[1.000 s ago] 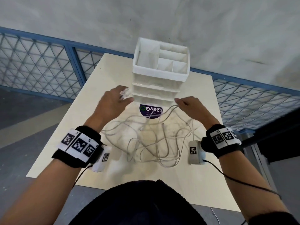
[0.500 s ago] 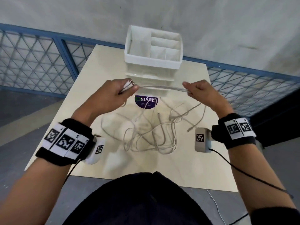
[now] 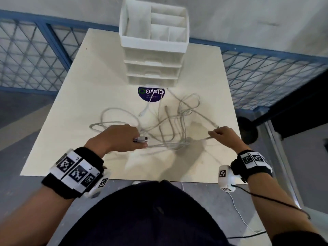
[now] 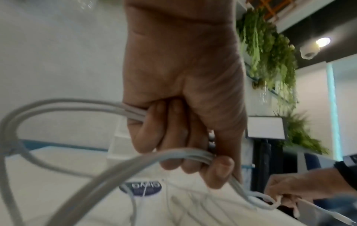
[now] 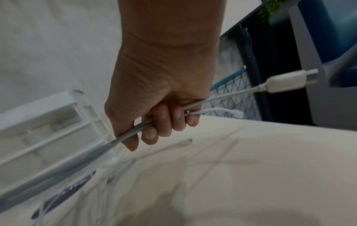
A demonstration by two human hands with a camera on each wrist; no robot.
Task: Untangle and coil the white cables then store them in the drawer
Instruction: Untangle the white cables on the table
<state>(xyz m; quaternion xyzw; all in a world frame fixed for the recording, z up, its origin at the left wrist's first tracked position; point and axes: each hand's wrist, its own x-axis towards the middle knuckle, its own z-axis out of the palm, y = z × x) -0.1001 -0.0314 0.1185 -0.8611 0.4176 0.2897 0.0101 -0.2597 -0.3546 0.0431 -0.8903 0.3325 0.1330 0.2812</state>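
Observation:
A tangle of white cables (image 3: pixel 170 121) sprawls over the middle of the cream table (image 3: pixel 92 82). My left hand (image 3: pixel 120 137) grips doubled cable strands (image 4: pixel 108 171), with plugs (image 3: pixel 141 139) sticking out of the fist. My right hand (image 3: pixel 223 134) grips two strands (image 5: pixel 135 131) near their ends; a USB plug (image 5: pixel 287 80) pokes out past the fingers. A white drawer unit (image 3: pixel 152 68) with closed drawers stands at the table's far side, behind the tangle.
A round purple sticker (image 3: pixel 150 94) lies in front of the drawer unit. An open divided tray (image 3: pixel 154 23) tops the unit. Blue mesh railing (image 3: pixel 32 55) runs behind and beside the table. A thin white lead (image 3: pixel 239 213) trails on the floor at right.
Both hands have dropped from in front of the drawer unit toward the table's near edge and moved wider apart, still gripping cable. The tangle has spread out on the table.

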